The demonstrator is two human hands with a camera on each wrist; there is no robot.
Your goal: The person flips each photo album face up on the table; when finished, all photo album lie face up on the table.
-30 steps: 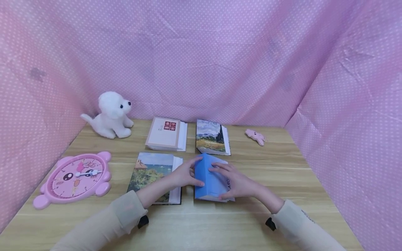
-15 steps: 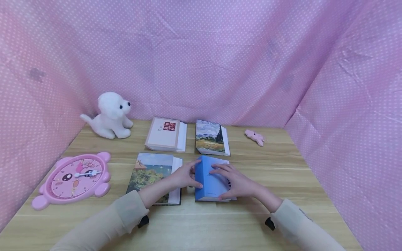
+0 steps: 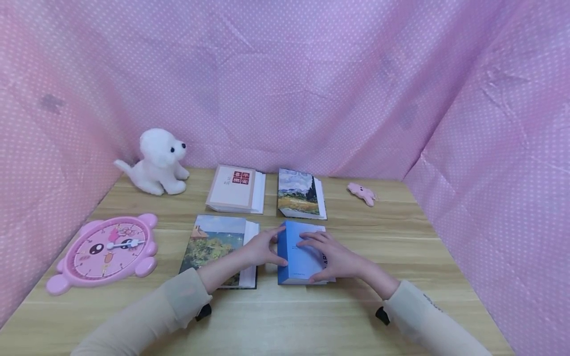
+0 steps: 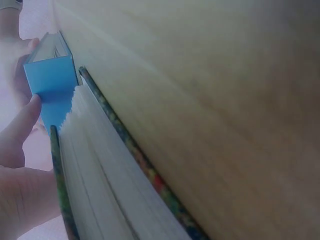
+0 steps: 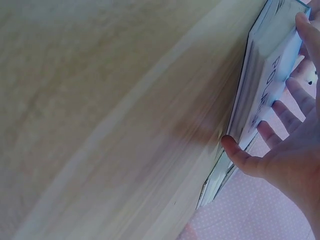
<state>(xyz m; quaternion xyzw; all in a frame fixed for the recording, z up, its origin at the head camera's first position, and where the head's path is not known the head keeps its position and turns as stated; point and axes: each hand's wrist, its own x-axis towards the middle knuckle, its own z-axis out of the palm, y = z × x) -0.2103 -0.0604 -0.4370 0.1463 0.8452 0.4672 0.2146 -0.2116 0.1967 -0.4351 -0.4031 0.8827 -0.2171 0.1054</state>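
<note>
A thick blue book [image 3: 302, 257] lies flat on the table at the front, its blue spine facing left. My left hand [image 3: 261, 249] touches that spine, with the thumb near its front end and the fingers spread toward the far end. The left wrist view shows the thumb [image 4: 29, 117] against the spine. My right hand [image 3: 336, 257] rests on the cover and its right edge, fingers spread, as the right wrist view also shows. Under my left forearm lies a book with a seaside painting [image 3: 215, 240], partly covered by the arm.
Behind lie a beige book with red characters [image 3: 231, 190] and a landscape-painting book [image 3: 297, 193]. A white plush dog [image 3: 160, 163] sits at the back left, a pink toy clock [image 3: 107, 251] at the left. A small pink plush toy [image 3: 361, 194] lies back right, before a pink dotted curtain [image 3: 285, 89].
The blue book was tilted with its spine raised toward me; its cover now lies level. Both hands have stayed at it, shifting only slightly.
</note>
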